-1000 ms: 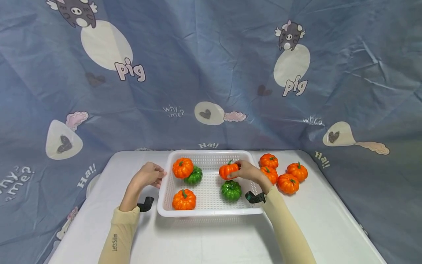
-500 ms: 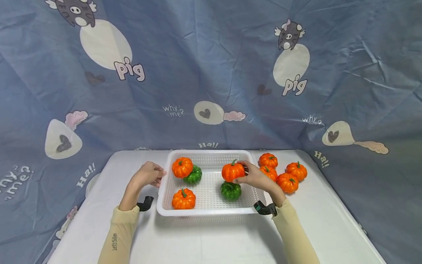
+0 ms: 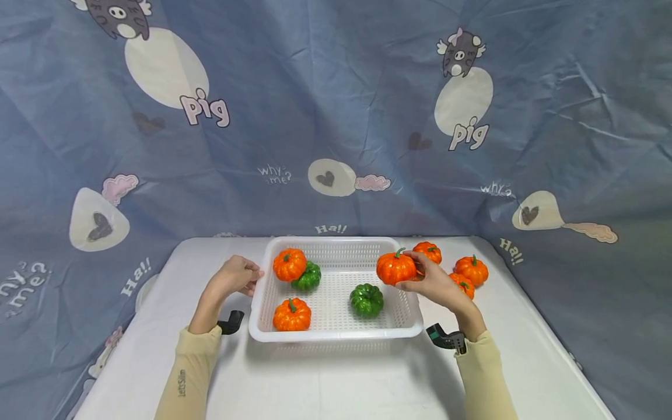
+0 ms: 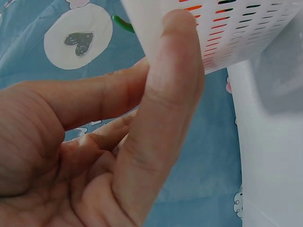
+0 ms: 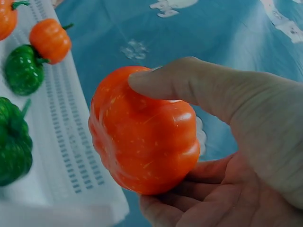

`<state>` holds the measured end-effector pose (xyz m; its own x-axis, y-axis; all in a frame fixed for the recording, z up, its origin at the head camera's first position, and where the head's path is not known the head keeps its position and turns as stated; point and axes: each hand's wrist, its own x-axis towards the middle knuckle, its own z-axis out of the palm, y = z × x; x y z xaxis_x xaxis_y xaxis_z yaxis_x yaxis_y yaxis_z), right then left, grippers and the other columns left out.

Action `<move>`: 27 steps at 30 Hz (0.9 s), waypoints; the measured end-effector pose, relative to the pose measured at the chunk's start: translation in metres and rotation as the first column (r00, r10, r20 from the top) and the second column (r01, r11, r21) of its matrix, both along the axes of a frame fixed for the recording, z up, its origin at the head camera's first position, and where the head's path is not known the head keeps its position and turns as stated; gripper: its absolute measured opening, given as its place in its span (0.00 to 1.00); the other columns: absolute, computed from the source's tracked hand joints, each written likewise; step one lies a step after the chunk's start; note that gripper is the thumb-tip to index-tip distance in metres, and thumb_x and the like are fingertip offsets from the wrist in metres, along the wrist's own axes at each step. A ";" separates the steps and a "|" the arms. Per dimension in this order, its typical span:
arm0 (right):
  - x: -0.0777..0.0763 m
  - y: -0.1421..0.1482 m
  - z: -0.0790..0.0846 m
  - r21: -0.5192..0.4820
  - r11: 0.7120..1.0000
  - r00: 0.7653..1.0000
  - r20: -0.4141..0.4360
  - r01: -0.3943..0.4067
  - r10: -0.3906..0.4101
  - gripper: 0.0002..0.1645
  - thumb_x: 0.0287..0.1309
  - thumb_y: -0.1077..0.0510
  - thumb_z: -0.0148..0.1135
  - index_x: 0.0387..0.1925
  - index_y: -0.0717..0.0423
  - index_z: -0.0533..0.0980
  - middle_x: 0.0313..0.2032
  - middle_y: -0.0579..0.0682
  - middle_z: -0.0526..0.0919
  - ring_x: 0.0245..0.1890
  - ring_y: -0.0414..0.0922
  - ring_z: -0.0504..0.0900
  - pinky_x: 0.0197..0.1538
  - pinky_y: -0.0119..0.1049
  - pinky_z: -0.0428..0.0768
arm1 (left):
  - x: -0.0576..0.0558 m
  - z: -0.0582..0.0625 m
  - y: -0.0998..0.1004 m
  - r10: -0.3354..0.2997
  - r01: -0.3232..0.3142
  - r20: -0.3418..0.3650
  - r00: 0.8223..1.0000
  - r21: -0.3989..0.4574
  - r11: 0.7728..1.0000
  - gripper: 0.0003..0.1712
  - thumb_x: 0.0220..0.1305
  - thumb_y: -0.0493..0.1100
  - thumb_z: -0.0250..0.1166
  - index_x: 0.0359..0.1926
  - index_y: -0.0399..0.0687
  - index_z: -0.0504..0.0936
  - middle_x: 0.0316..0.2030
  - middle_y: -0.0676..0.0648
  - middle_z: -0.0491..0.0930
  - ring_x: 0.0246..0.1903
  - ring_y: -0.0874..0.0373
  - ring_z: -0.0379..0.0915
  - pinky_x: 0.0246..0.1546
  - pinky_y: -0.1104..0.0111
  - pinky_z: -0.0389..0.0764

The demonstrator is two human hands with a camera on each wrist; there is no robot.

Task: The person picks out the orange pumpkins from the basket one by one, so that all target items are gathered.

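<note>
My right hand (image 3: 438, 283) grips a small orange pumpkin (image 3: 395, 268) with a green stem, thumb on one side and fingers under the other. In the head view it is held over the right rim of the white plastic basket (image 3: 336, 336). The right wrist view shows this pumpkin (image 5: 147, 137) close up. My left hand (image 3: 234, 277) pinches the basket's left edge, one fingertip (image 4: 179, 23) against the slotted wall. Inside the basket are two orange pumpkins, one at the back left (image 3: 290, 264) and one at the front left (image 3: 291, 315), and two green pumpkins (image 3: 366, 301).
Right of the basket, several more orange pumpkins (image 3: 471, 270) stand on the white table (image 3: 336, 379), some partly hidden by my right hand. A blue printed cloth (image 3: 336, 116) hangs behind the table and along its sides.
My right hand has lifted the orange pumpkin from the basket's back right and carried it rightward to the rim. The front right green pumpkin is now fully exposed. My left hand stays put.
</note>
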<state>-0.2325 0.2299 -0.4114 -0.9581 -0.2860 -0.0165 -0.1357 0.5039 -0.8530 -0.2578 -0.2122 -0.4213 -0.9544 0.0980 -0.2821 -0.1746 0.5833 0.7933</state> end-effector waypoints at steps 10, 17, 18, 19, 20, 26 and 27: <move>-0.001 0.041 0.003 -0.065 0.996 0.998 -0.010 0.063 -0.063 0.51 0.54 0.57 0.70 0.71 0.61 0.52 0.66 0.66 0.64 0.64 0.61 0.69 0.59 0.42 0.77 | -0.001 -0.002 0.000 0.003 -0.003 0.005 1.000 -0.006 1.000 0.22 0.69 0.37 0.58 0.56 0.23 0.71 0.30 0.39 0.80 0.20 0.61 0.78 0.27 0.66 0.86; 0.000 0.079 0.002 -0.029 0.989 0.988 -0.059 0.144 -0.145 0.46 0.56 0.54 0.69 0.70 0.59 0.55 0.64 0.63 0.66 0.61 0.57 0.70 0.50 0.18 0.73 | 0.000 0.000 0.000 0.002 -0.002 0.001 1.000 -0.009 1.000 0.22 0.69 0.37 0.57 0.56 0.22 0.71 0.30 0.39 0.80 0.20 0.60 0.78 0.27 0.66 0.86; 0.001 0.085 0.001 -0.023 0.987 0.986 -0.063 0.156 -0.157 0.46 0.56 0.54 0.69 0.70 0.60 0.55 0.64 0.63 0.66 0.61 0.58 0.70 0.49 0.17 0.73 | 0.001 0.001 0.001 0.003 -0.003 0.000 1.000 -0.009 1.000 0.21 0.69 0.37 0.58 0.56 0.22 0.71 0.30 0.39 0.80 0.20 0.60 0.78 0.27 0.66 0.86; 0.002 0.091 0.001 -0.018 0.985 0.983 -0.065 0.169 -0.170 0.47 0.57 0.54 0.68 0.70 0.61 0.54 0.64 0.64 0.65 0.62 0.58 0.69 0.49 0.17 0.73 | 0.001 0.001 0.001 0.003 -0.003 -0.001 1.000 -0.008 1.000 0.21 0.69 0.37 0.58 0.56 0.22 0.71 0.30 0.39 0.80 0.20 0.60 0.78 0.27 0.66 0.86; 0.002 0.097 0.000 -0.015 0.983 0.981 -0.060 0.182 -0.182 0.48 0.57 0.54 0.68 0.70 0.63 0.52 0.65 0.65 0.65 0.62 0.59 0.69 0.49 0.18 0.74 | 0.001 0.001 0.001 0.002 -0.002 -0.002 1.000 -0.009 1.000 0.21 0.69 0.37 0.58 0.56 0.22 0.71 0.30 0.39 0.80 0.20 0.60 0.78 0.27 0.66 0.86; 0.008 0.127 -0.003 0.060 0.950 0.952 -0.018 0.306 -0.305 0.55 0.58 0.49 0.67 0.72 0.69 0.45 0.68 0.71 0.55 0.66 0.65 0.62 0.62 0.53 0.73 | 0.002 0.002 0.000 -0.004 0.004 -0.009 1.000 -0.007 1.000 0.21 0.69 0.36 0.58 0.55 0.21 0.72 0.30 0.38 0.81 0.20 0.60 0.78 0.27 0.66 0.86; 0.009 0.132 -0.004 0.072 0.944 0.947 -0.014 0.322 -0.322 0.56 0.58 0.49 0.66 0.72 0.69 0.44 0.69 0.72 0.53 0.66 0.66 0.61 0.63 0.58 0.70 | 0.002 0.002 0.000 -0.006 0.006 -0.011 1.000 -0.005 1.000 0.21 0.69 0.36 0.57 0.55 0.21 0.72 0.30 0.38 0.81 0.20 0.61 0.78 0.27 0.66 0.86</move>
<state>-0.2236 0.3615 -0.4153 -0.9989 0.0393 -0.0236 0.0421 0.5817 -0.8123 -0.2561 -0.2118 -0.4193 -0.9567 0.1022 -0.2724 -0.1626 0.5885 0.7920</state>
